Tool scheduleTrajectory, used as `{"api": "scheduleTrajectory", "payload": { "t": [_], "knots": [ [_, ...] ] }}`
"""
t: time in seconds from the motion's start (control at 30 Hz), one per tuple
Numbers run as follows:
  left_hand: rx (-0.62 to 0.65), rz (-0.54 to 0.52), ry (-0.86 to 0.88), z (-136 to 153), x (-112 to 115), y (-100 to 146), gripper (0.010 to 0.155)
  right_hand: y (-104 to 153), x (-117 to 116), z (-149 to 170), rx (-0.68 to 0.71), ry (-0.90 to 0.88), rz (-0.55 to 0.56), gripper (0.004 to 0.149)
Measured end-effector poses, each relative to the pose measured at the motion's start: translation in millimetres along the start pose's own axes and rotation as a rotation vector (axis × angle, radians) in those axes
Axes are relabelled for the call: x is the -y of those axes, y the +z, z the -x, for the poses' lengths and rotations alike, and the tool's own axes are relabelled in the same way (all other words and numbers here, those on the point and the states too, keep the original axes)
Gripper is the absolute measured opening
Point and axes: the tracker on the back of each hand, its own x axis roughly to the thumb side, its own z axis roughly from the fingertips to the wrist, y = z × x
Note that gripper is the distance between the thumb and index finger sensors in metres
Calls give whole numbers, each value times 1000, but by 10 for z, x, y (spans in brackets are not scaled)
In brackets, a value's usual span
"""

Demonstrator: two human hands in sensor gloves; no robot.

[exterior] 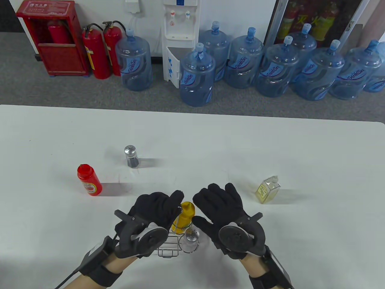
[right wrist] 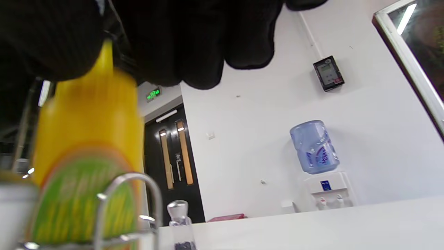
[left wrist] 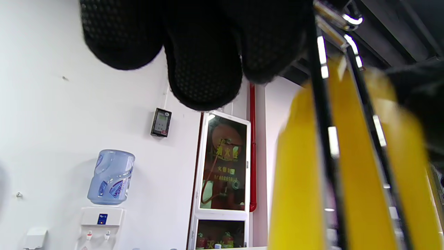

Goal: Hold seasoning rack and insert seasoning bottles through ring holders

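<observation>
The wire seasoning rack [exterior: 167, 247] stands at the table's near edge. A yellow squeeze bottle [exterior: 184, 219] and a clear shaker with a silver top [exterior: 191, 240] stand in it. My left hand [exterior: 177, 204] holds the rack's upright wire handle [left wrist: 324, 114] from the left. My right hand [exterior: 207, 210] hovers just right of the yellow bottle with its fingers spread, holding nothing; its thumb is near the clear shaker. In the right wrist view the yellow bottle [right wrist: 86, 149] stands behind a rack ring [right wrist: 128, 194]. A red sauce bottle [exterior: 89, 180], a pepper shaker [exterior: 131, 156] and a square glass oil bottle [exterior: 267, 189] stand loose on the table.
The white table [exterior: 270, 144] has its far edge toward a grey floor. Beyond it stand several blue water jugs [exterior: 197, 75], a water dispenser [exterior: 180, 39] and red fire extinguishers [exterior: 96, 51].
</observation>
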Motion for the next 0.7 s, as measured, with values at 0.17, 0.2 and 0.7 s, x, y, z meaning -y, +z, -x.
{"api": "scheduleTrajectory", "payload": {
  "t": [0.17, 0.2, 0.7],
  "knots": [
    [-8, 3, 3, 18, 1, -3, 42, -11, 84, 187, -45, -30, 15, 68],
    [-9, 2, 4, 21, 1, -2, 42, -17, 141, 232, -50, 3, 48, 68],
    [-21, 2, -7, 58, -2, -8, 42, 241, 486, 1723, -622, 116, 176, 84]
  ]
}}
